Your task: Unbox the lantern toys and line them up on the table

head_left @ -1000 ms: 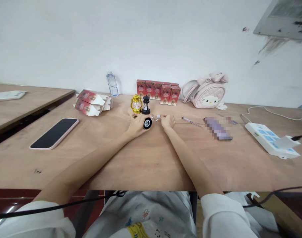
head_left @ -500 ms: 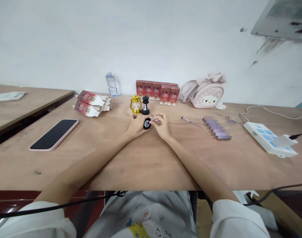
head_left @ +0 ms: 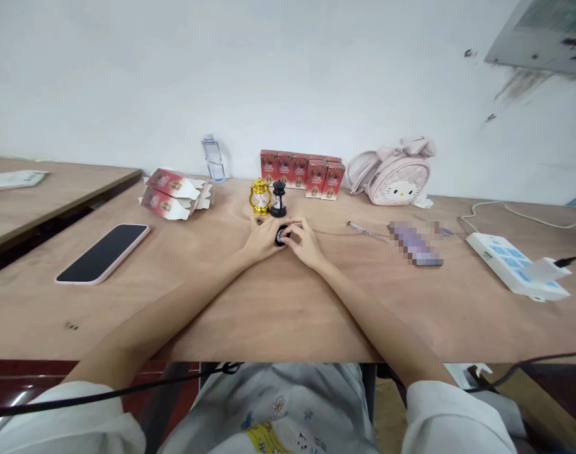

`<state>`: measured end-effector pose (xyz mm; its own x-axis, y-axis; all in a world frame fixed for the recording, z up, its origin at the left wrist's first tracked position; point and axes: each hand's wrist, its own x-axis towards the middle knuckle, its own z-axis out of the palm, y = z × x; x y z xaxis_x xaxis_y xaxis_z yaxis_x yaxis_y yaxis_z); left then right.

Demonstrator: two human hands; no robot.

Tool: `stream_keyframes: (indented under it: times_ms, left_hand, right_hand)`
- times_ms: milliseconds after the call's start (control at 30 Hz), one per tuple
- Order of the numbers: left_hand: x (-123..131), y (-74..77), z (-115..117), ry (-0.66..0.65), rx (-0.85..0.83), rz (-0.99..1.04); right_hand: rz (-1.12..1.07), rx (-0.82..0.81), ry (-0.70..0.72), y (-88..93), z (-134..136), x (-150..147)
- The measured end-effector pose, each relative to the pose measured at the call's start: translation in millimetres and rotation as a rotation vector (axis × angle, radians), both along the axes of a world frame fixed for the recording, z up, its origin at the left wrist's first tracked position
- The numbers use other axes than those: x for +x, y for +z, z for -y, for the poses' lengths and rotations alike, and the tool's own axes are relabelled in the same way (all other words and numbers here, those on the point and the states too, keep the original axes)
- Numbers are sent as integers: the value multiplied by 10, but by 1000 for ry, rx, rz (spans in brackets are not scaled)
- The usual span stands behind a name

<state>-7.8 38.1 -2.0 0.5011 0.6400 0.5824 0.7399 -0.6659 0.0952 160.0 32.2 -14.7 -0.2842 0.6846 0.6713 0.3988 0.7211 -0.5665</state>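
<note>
Head | left hand [head_left: 260, 241] grasps black piece [head_left: 279, 239] | right hand [head_left: 307, 243] touches it, grip unclear | red boxes [head_left: 300, 171] near far edge of table [head_left: 269, 302]

A plain white wall [head_left: 127, 75] stands behind the wooden table [head_left: 231, 315]; at its upper right there is a grey panel [head_left: 529, 47], with a brownish smear [head_left: 524, 81] under it. A second wooden table [head_left: 56, 205] is placed at the left. Below, the floor [head_left: 186, 400] is dark red and shiny, and the light is soft
</note>
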Motion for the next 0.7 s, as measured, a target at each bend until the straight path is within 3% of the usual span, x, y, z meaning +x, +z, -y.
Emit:
stream_keyframes:
  times_ms: [700]
  left_hand:
    - [-5, -15, -19, -6, 19, -7]
  right_hand:
    - [197, 29, -40, 5, 45, -25]
